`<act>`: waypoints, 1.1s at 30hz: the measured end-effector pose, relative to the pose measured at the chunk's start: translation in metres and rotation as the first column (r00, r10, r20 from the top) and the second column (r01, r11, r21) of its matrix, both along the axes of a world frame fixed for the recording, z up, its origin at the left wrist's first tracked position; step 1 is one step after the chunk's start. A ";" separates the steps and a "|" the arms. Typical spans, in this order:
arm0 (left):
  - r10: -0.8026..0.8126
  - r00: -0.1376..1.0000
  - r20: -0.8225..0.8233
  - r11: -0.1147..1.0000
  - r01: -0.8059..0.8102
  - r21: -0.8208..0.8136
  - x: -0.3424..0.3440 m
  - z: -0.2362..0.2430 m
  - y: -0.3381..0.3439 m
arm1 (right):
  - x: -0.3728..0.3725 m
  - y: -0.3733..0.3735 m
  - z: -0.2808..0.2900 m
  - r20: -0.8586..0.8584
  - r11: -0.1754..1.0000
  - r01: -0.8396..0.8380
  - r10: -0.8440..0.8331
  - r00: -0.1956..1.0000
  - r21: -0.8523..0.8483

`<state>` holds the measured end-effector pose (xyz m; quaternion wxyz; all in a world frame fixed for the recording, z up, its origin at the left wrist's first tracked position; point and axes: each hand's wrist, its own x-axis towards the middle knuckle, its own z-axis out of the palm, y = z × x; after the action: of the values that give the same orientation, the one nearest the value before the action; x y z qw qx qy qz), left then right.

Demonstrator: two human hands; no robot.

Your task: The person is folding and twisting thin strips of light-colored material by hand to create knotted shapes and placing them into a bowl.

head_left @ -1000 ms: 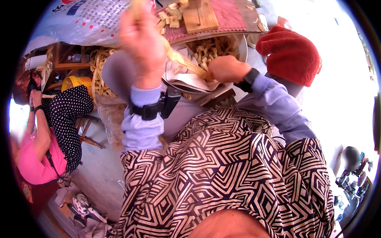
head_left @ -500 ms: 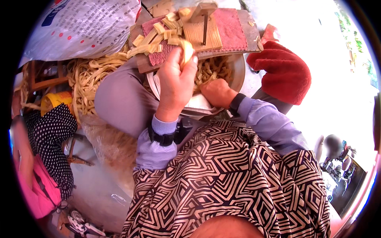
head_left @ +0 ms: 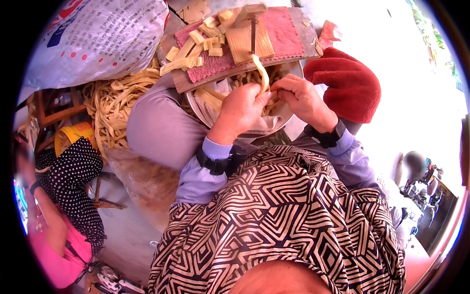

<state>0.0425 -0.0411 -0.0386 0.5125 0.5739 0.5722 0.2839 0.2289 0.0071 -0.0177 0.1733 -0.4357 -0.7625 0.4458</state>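
My left hand (head_left: 240,110) is closed on a pale yellow, flat plant-like strip (head_left: 262,73). From my fingers the strip rises to the foot of a thin upright metal blade (head_left: 253,36) on a small wooden block (head_left: 240,46). Close by, my right hand (head_left: 306,100) pinches at the strip's lower part, its fingertips almost meeting my left thumb. Both hands are over a round basin (head_left: 286,116) with strips and a pale cloth inside. Short cut pieces (head_left: 213,43) of strip lie left of the block, on a pink cloth (head_left: 284,34) covering a wooden board (head_left: 309,41).
A heap of long strips (head_left: 115,105) lies left of my knee, below a large printed white sack (head_left: 105,44). A yellow bucket (head_left: 73,137) stands farther left, near another person in dotted trousers (head_left: 73,176). Red cloth (head_left: 350,83) covers my right knee.
My left hand has come down and right from the board's front edge. My right hand has lifted out of the basin, and both hands now meet at the strip.
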 end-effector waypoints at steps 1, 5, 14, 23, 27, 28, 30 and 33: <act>-0.053 0.997 0.049 0.996 0.057 -0.072 0.000 0.005 0.002 | -0.001 -0.001 0.008 -0.006 1.000 0.011 -0.011 1.000 -0.020; -0.014 0.991 0.136 1.000 0.016 -0.010 0.009 -0.010 -0.004 | 0.009 -0.005 0.005 0.044 0.999 -0.026 0.025 0.999 0.035; -0.018 1.000 -0.018 1.000 0.018 -0.009 0.004 -0.007 -0.028 | 0.016 -0.011 -0.005 0.051 0.997 -0.080 0.080 0.996 0.002; 0.375 0.874 0.308 0.896 -0.255 -0.364 -0.019 0.007 -0.049 | 0.008 -0.028 -0.016 -0.215 0.903 -0.037 -0.062 0.975 -0.427; 0.325 0.932 0.159 0.944 -0.307 -0.123 -0.045 0.022 -0.026 | -0.007 -0.041 -0.023 0.117 0.942 -0.335 0.332 0.936 0.012; 0.299 0.953 0.055 0.954 -0.299 -0.016 -0.047 0.035 -0.015 | -0.012 -0.043 -0.031 0.148 0.902 -0.431 0.428 0.892 -0.012; 0.215 0.949 -0.229 0.960 -0.163 0.226 -0.068 0.042 0.005 | -0.022 -0.047 -0.046 0.171 0.870 -0.493 0.488 0.856 -0.018; 0.251 0.900 -0.357 0.948 -0.155 0.276 -0.078 0.072 0.031 | -0.026 -0.048 -0.071 0.199 0.910 -0.388 0.357 0.913 0.144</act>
<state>-0.0356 -0.0099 0.0333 0.2829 0.6133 0.6805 0.2843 0.2034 -0.0412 -0.0888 0.0587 -0.3004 -0.8808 0.3612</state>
